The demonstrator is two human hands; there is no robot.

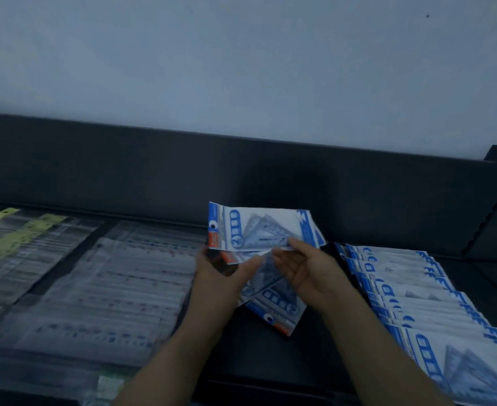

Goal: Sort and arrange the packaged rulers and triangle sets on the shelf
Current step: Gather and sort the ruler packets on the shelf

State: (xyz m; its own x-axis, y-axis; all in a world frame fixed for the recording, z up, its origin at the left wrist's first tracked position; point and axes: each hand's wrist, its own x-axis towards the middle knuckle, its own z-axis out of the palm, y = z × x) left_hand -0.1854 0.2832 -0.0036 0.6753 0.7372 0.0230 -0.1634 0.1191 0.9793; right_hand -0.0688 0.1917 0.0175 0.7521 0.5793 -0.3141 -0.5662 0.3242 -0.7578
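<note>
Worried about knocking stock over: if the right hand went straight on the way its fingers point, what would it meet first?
Probably the fanned triangle-set packs, which the right hand, pointing up-left, now pinches; just beyond them is the left hand. Depth is unclear.

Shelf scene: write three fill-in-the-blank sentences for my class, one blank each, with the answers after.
1. The left hand and right hand hold triangle packs printed white and ______.
2. The laid-out row lies on the shelf to the ______ of the hands.
3. The far-left rulers have ______ headers.
Answers: blue; right; yellow.
</note>
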